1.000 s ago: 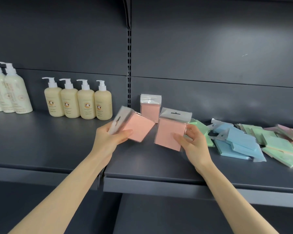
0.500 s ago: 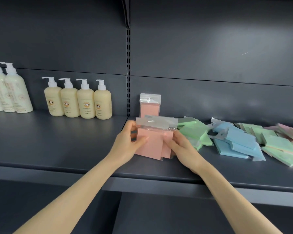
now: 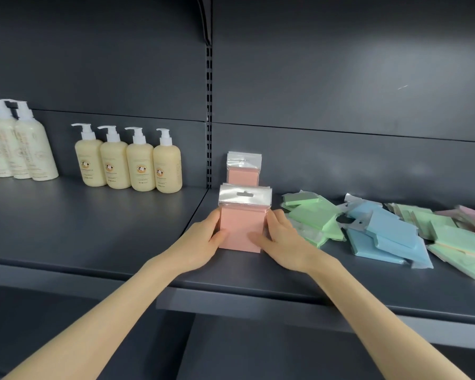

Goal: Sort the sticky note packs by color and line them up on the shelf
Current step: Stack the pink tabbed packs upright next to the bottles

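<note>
Two pink sticky note packs stand upright, stacked front to back, on the dark shelf. My left hand grips their left side and my right hand grips their right side, thumbs on the front. Another pink pack stands upright behind them against the back wall. To the right lie loose green packs, blue packs and more green and pink packs in a jumbled pile.
Cream pump bottles stand in a row on the left shelf section, with taller ones at the far left. A slotted upright divides the two shelf sections. The shelf's front lip runs below my wrists.
My hands brought the two pink packs together from separate tilted holds and stood them upright on the shelf in front of the rear pink pack.
</note>
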